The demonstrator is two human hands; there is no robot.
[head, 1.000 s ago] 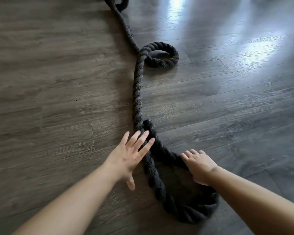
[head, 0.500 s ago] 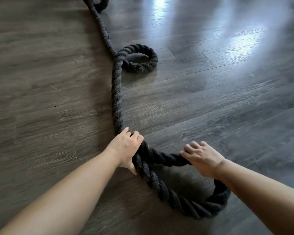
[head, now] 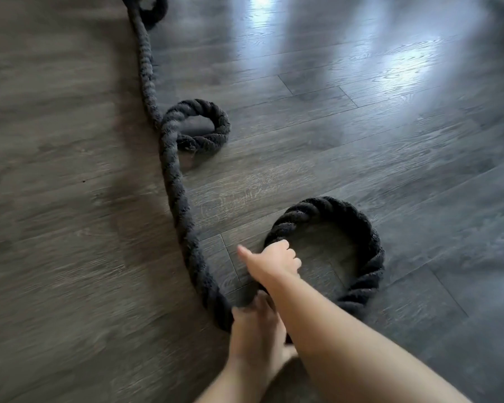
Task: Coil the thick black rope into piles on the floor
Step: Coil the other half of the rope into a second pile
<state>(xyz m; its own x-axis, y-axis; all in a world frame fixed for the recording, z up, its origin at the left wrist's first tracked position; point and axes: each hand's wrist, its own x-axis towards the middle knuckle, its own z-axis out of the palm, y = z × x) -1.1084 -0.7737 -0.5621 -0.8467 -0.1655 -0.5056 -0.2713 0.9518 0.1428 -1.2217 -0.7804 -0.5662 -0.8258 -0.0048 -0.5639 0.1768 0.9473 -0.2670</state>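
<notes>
The thick black rope (head: 175,199) runs from the top left down the floor to my hands. A small loop (head: 219,123) of it lies farther up. A wider loop (head: 371,248) curls on the floor to the right of my hands. My right hand (head: 274,263) is closed on the near-left end of that wide loop, thumb sticking out to the left. My left hand (head: 253,330) grips the rope where it bends close to me, partly under my right forearm. Another curl of rope (head: 154,10) sits at the top edge.
Dark grey wood-plank floor (head: 70,242) fills the view. Bright window glare (head: 399,62) lies on the boards at the upper right.
The near loop has swung from below my hands to the right and farther out. My left hand has slid down the rope toward me, and my right arm now crosses over it.
</notes>
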